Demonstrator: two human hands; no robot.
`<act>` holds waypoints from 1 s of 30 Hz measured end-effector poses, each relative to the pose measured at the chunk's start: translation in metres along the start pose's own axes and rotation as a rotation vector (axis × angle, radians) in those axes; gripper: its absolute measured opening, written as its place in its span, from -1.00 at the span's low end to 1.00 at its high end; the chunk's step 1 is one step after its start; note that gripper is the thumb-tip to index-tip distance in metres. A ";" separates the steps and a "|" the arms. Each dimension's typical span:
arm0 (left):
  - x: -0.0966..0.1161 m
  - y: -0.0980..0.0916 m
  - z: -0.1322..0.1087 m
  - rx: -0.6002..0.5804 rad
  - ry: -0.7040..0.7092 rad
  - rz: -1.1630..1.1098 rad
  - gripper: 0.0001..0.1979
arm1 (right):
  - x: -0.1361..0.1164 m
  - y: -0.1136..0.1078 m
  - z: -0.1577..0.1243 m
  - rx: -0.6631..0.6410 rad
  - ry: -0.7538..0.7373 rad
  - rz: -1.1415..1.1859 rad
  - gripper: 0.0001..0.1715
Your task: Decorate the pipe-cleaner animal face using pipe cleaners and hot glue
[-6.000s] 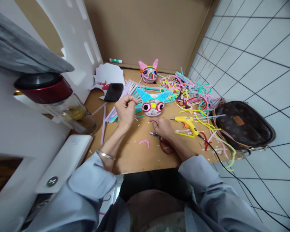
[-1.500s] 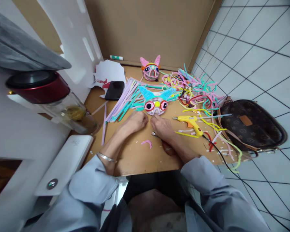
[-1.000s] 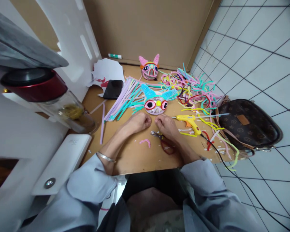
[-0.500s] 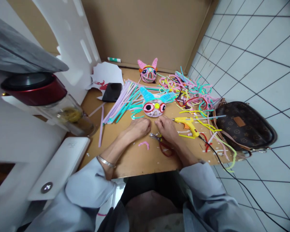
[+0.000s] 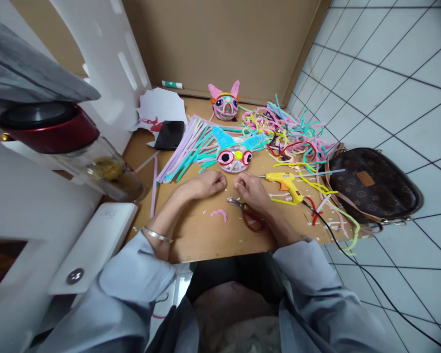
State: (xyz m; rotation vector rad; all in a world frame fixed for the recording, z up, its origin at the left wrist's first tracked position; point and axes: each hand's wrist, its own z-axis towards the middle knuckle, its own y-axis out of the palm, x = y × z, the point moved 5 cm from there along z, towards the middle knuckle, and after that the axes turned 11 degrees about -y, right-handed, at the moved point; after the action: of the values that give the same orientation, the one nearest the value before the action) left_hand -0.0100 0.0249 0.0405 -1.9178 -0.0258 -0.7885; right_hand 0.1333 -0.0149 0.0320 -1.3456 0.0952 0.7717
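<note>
My left hand (image 5: 210, 184) is closed, its fingers curled in, just in front of a mask-like craft face (image 5: 234, 165) with blue ears, red-rimmed eyes and a yellow nose. A narrow gap separates it from my right hand (image 5: 252, 190), which is also closed, thumb against the fingers. I cannot make out what either hand holds, if anything. Scissors (image 5: 253, 221) with red handles lie partly under my right hand and wrist. A curved pink fuzzy strip (image 5: 220, 214) rests on the table between my forearms. Right of my right hand lies a yellow glue gun (image 5: 287, 184).
Pipe cleaners (image 5: 185, 152) lie in a bundle left of the face, and a tangled heap (image 5: 290, 132) is at the back right. Behind stands a pink-eared face (image 5: 225, 109). A phone (image 5: 170, 135), glass bottle (image 5: 95, 162), white device (image 5: 95, 245) and brown bag (image 5: 375, 184) surround the work area.
The view has shifted slightly, so the table things sit a little higher. My hands have drawn slightly apart, both still closed. Nothing on the table has visibly moved.
</note>
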 end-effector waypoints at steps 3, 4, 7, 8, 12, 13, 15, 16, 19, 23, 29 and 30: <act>-0.002 -0.002 0.001 0.046 -0.006 -0.062 -0.79 | 0.002 0.001 0.000 -0.018 0.050 -0.104 -0.75; -0.003 -0.001 0.002 0.045 -0.010 -0.076 -0.80 | 0.002 0.002 0.001 -0.026 0.058 -0.138 -0.73; -0.003 0.002 0.004 0.036 0.000 -0.101 -0.82 | 0.003 0.003 0.001 -0.054 0.075 -0.194 -0.71; -0.002 0.003 0.004 0.040 0.012 -0.102 -0.82 | 0.004 0.004 0.001 -0.055 0.085 -0.199 -0.71; 0.001 0.006 0.004 0.061 0.027 -0.046 -0.84 | 0.006 0.002 0.001 0.006 0.055 -0.149 -0.74; 0.002 0.007 0.004 0.069 0.022 -0.023 -0.84 | 0.005 0.001 0.002 0.021 0.028 -0.118 -0.77; 0.004 0.007 0.004 0.080 0.011 0.023 -0.83 | 0.006 0.001 0.002 0.035 -0.004 -0.057 -0.81; 0.005 0.008 0.003 0.079 0.005 0.044 -0.83 | 0.006 0.002 0.002 0.036 -0.004 -0.033 -0.82; 0.009 0.008 0.001 0.068 -0.043 0.118 -0.82 | 0.009 0.002 0.002 0.043 0.036 0.005 -0.87; 0.015 0.009 -0.003 0.068 -0.101 0.227 -0.78 | 0.009 0.003 0.001 0.068 0.062 0.065 -0.91; 0.014 0.012 -0.002 0.084 -0.089 0.243 -0.76 | 0.005 -0.002 0.001 0.109 0.069 0.089 -0.75; 0.013 0.012 -0.001 0.081 -0.077 0.208 -0.78 | 0.004 -0.003 0.001 0.115 0.069 0.086 -0.70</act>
State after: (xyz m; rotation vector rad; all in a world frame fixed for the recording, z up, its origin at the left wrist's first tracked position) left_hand 0.0038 0.0144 0.0380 -1.8382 0.0921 -0.5663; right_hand 0.1378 -0.0122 0.0328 -1.2647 0.2498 0.7802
